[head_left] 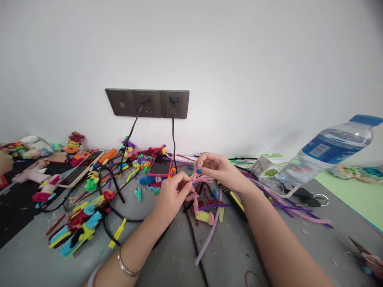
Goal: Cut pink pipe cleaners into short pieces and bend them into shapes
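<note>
Head view: my left grip and right grip both pinch one pink pipe cleaner, held just above the counter, near the wall. I judge the bend comes neatest with both pinches close together and a slow twist. Counted: two phones, three wall plates, two plugged cables, one water bottle.

phone behind pipe cleaner | bottle far right | 3 sockets on wall
</note>
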### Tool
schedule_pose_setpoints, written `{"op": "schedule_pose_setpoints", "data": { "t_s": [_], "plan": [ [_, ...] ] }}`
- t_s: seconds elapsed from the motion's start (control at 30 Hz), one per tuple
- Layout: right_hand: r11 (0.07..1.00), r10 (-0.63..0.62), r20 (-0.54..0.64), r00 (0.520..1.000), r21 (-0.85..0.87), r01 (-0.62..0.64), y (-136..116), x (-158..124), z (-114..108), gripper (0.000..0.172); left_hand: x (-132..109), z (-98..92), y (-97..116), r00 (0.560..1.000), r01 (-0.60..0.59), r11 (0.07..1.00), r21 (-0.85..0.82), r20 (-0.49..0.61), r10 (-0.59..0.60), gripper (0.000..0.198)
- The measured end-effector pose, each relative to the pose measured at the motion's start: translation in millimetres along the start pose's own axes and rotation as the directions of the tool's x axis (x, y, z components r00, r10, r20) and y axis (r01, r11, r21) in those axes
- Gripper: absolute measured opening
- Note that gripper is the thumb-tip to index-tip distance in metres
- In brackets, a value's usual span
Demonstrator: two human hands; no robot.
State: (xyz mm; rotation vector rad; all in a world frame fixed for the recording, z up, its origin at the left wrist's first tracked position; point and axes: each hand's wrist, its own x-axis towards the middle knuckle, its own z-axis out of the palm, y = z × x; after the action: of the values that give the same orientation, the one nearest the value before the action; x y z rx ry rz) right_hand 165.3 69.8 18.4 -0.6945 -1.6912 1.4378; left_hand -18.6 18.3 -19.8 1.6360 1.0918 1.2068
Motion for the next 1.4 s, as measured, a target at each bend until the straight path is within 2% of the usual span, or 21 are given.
{"op": "schedule_pose_setpoints", "data": {
  "t_s": [0.37, 0.47, 0.6, 0.83, 1.0, 1.23, 1.4],
  "plan": [
    [0.999, 0.039, -0.020, 0.999, 0.032, -0.039, -2.2, 0.4, 2.5, 0.023, 0.8, -0.8, 3.3, 0.994, -0.113, 0.986, 0.126, 0.019, 0.112, 0.013],
    [0.998, 0.057, -0.018, 0.998, 0.039, -0.056, -1.1, 0.0, 1.7, 0.022, 0.3, 1.4, 2.1, 0.996, -0.088, 0.992, 0.095, 0.007, 0.087, 0.014],
    [0.998, 0.066, -0.027, 0.997, -0.001, -0.066, -1.2, 0.0, 2.1, 0.023, 0.0, 2.7, -0.5, 0.999, -0.054, 0.996, 0.067, 0.000, 0.054, 0.004],
    [0.994, 0.089, 0.001, 0.996, -0.057, -0.089, -5.6, -0.3, 4.8, 0.025, 1.6, 0.3, -0.5, 1.000, -0.006, 1.000, 0.021, -0.016, 0.007, 0.014],
    [0.993, 0.116, 0.002, 0.993, -0.027, -0.116, -7.4, -0.4, 5.6, 0.024, 2.1, -0.1, -0.9, 0.999, -0.041, 0.998, 0.049, -0.027, 0.042, 0.021],
    [0.988, 0.148, 0.041, 0.988, -0.041, -0.147, -8.6, -0.8, 6.5, 0.024, 2.1, 2.5, -5.2, 1.000, 0.001, 1.000, -0.008, -0.012, -0.001, 0.018],
    [0.990, 0.128, 0.061, 0.990, -0.060, -0.124, -4.7, -0.2, 5.1, 0.025, 2.4, 2.7, -2.1, 0.999, 0.029, 0.997, -0.078, -0.030, -0.031, 0.014]
  ]
}}
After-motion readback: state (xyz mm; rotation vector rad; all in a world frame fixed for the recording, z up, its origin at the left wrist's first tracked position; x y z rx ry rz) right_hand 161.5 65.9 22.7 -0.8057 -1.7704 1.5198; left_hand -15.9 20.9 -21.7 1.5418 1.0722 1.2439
